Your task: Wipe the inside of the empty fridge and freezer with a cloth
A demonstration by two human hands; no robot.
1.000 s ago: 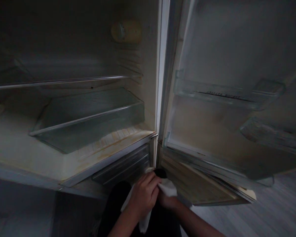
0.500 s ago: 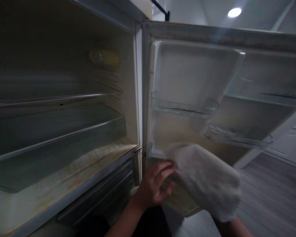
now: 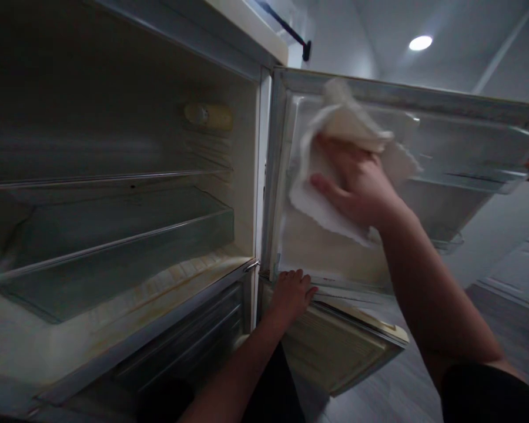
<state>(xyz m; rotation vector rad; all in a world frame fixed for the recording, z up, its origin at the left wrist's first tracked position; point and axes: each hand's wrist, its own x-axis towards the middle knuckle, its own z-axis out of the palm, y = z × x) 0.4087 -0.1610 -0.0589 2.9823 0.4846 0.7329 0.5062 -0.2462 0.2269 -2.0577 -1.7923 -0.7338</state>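
Note:
My right hand (image 3: pixel 357 182) is raised at the inner face of the open refrigerator door (image 3: pixel 335 247). It holds a crumpled white cloth (image 3: pixel 321 205), which is smeared by motion and covers part of the door's upper area. Down at the door's bottom edge, close to the hinge, my left hand (image 3: pixel 291 294) has its fingers hooked over the rim, with the thumb held out to the side.
The refrigerator's interior holds a glass shelf, a clear drawer (image 3: pixel 167 258) and a yellowish lamp cover (image 3: pixel 209 116). Brown stains mark its floor (image 3: pixel 114 317). Below, a second door (image 3: pixel 339 346) stands open. A clear door shelf (image 3: pixel 462 179) juts out at right.
My right hand has swung the cloth up from low at the right to the upper door. My left hand has come to rest on the door's lower edge. The view has shifted slightly.

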